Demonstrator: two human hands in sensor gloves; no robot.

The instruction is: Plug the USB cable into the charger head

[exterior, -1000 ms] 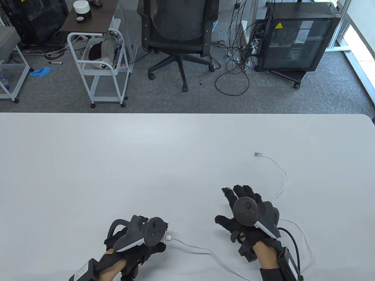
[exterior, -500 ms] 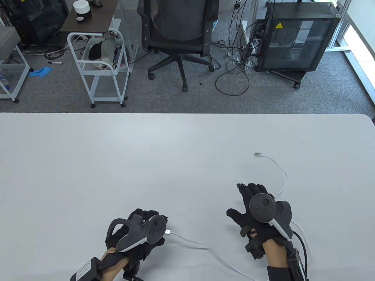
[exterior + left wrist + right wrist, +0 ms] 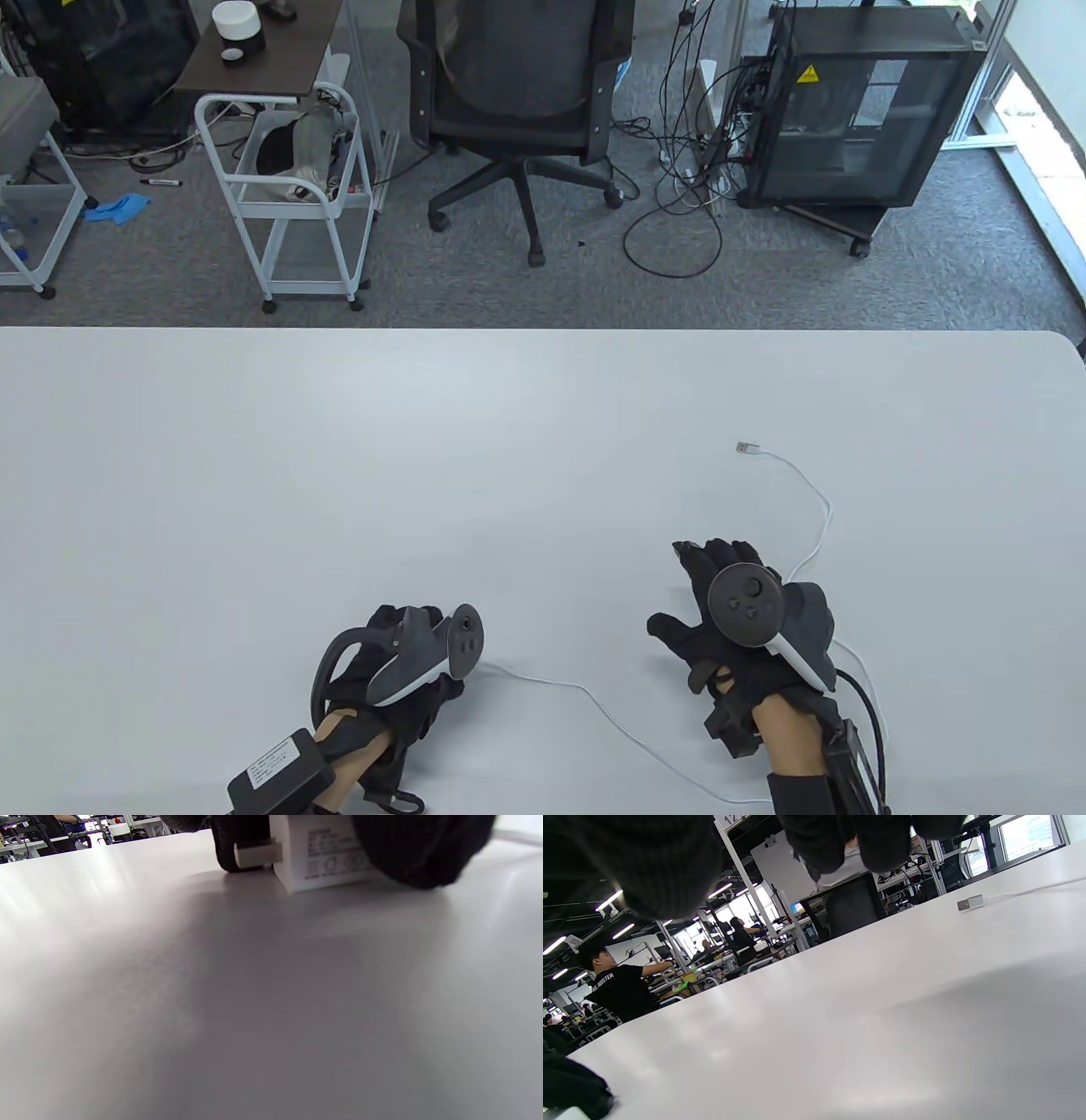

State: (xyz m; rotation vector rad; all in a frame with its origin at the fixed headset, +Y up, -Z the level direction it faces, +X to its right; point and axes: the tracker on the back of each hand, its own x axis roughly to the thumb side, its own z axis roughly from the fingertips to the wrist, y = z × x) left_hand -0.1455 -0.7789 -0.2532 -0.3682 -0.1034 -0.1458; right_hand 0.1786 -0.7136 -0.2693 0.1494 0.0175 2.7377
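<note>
Our left hand (image 3: 399, 671) lies curled at seven o'clock, knuckles up, fingers (image 3: 424, 849) wrapped around something white. Our right hand (image 3: 730, 628) hovers at five o'clock, fingers spread and pointing to eleven.

The worktop (image 3: 339, 475) is plain pale grey. The cable (image 3: 814, 501) is white with a silver plug (image 3: 746, 447). The charger (image 3: 322, 853) is white with grey print. Both gloves' fingers (image 3: 704, 556) are black.
</note>
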